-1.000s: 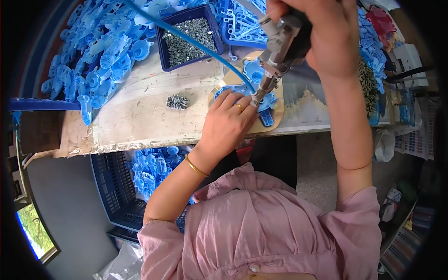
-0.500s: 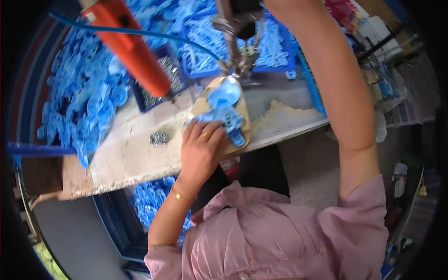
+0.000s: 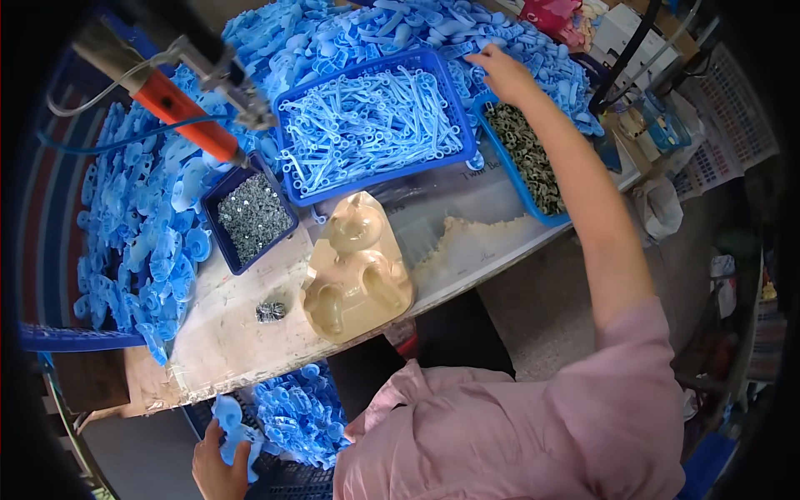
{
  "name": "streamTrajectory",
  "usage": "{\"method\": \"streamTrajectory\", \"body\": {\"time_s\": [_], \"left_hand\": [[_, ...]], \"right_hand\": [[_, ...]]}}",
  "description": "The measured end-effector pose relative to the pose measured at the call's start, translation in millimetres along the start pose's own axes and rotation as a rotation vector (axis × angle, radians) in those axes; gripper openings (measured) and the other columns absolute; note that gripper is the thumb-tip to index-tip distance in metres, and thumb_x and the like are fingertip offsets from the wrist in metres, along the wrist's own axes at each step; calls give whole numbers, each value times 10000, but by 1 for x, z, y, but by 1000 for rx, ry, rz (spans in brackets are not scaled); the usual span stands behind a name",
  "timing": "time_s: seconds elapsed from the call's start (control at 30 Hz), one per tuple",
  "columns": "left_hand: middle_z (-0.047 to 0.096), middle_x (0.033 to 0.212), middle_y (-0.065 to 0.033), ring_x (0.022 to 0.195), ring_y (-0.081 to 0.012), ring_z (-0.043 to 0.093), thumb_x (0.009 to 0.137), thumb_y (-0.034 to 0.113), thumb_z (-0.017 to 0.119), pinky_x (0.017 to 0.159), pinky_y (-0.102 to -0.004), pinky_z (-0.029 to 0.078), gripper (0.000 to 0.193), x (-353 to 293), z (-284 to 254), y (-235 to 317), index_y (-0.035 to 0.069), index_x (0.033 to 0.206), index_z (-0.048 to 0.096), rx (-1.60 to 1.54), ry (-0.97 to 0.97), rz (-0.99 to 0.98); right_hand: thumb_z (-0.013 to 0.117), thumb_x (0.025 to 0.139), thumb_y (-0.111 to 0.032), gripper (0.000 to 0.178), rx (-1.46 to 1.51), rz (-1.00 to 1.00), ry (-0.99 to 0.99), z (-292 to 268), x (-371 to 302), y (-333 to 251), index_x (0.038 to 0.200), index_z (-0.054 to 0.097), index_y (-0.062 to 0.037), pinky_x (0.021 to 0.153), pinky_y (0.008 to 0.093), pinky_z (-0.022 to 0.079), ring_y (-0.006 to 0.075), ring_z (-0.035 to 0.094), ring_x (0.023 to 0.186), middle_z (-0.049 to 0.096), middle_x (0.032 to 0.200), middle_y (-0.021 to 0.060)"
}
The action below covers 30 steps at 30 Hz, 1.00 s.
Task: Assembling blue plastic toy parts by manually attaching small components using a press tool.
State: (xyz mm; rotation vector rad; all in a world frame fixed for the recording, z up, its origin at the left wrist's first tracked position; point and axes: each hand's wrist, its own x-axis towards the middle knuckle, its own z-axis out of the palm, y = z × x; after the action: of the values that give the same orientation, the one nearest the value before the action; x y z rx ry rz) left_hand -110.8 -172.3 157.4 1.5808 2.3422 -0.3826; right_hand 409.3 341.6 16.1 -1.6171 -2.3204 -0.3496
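Observation:
At the lower left, my left hand (image 3: 218, 467) grips a light blue moulded plastic part (image 3: 236, 433) between thumb and fingers. It is above a dark blue crate (image 3: 304, 482) that holds a heap of similar blue parts (image 3: 300, 412). My right hand (image 3: 507, 77) reaches across the table to the far pile of blue plastic pieces (image 3: 417, 29). Its fingers are drawn together at the pile's edge, and whatever is between them cannot be made out. On the table's front edge lies a beige moulded fixture (image 3: 358, 267) with bare hollows.
An orange power screwdriver (image 3: 187, 112) hangs at the upper left beside a metal clamp arm (image 3: 237, 92). A blue tray (image 3: 296, 187) holds thin blue links. Screws fill a small dark bin (image 3: 237, 262); dark metal pieces fill another blue tray (image 3: 546, 218). Loose screws (image 3: 270, 312) lie near the fixture.
The blue part has left the fixture and is in my left hand, which moved down-left to the crate. The screwdriver and clamp arm have shifted up-left. My right hand now shows at the pile.

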Motion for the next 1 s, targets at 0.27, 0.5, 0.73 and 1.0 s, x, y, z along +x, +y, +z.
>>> {"method": "streamTrajectory", "body": {"time_s": [0.27, 0.5, 0.73, 1.0], "left_hand": [[714, 1124, -168, 1052, -386, 657, 847, 169, 766, 912, -463, 513, 412, 49, 15, 68, 26, 1220, 662, -321, 271, 518], [601, 1403, -104, 1103, -296, 652, 791, 129, 794, 955, -410, 540, 578, 116, 25, 206, 98, 1348, 639, -425, 563, 1023], [653, 1337, -112, 989, -260, 701, 788, 81, 775, 800, -340, 599, 502, 144, 51, 231, 33, 1275, 661, -573, 716, 1236], [681, 1302, -85, 1008, -253, 696, 719, 87, 803, 851, -349, 588, 580, 131, 67, 205, 77, 1284, 670, -476, 646, 1095]], "right_hand": [[691, 942, -173, 221, 76, 82, 227, -38, -2, -22, 1151, 620, -155, 779, 443, 555, 321, 679, 959, 669, 1161, 46], [701, 967, -161, 203, 1136, -80, -804, -123, -77, -158, 1094, 675, -5, 657, 263, 536, 96, 669, 769, 731, 897, 60], [675, 985, -152, 299, 1321, -173, -1126, -119, -74, -169, 1234, 671, 14, 761, 286, 580, 132, 695, 821, 742, 935, 93], [674, 917, -156, 401, 134, 24, 356, 6, 88, -26, 1317, 649, -161, 885, 482, 570, 381, 686, 1049, 631, 1278, 191]]}}
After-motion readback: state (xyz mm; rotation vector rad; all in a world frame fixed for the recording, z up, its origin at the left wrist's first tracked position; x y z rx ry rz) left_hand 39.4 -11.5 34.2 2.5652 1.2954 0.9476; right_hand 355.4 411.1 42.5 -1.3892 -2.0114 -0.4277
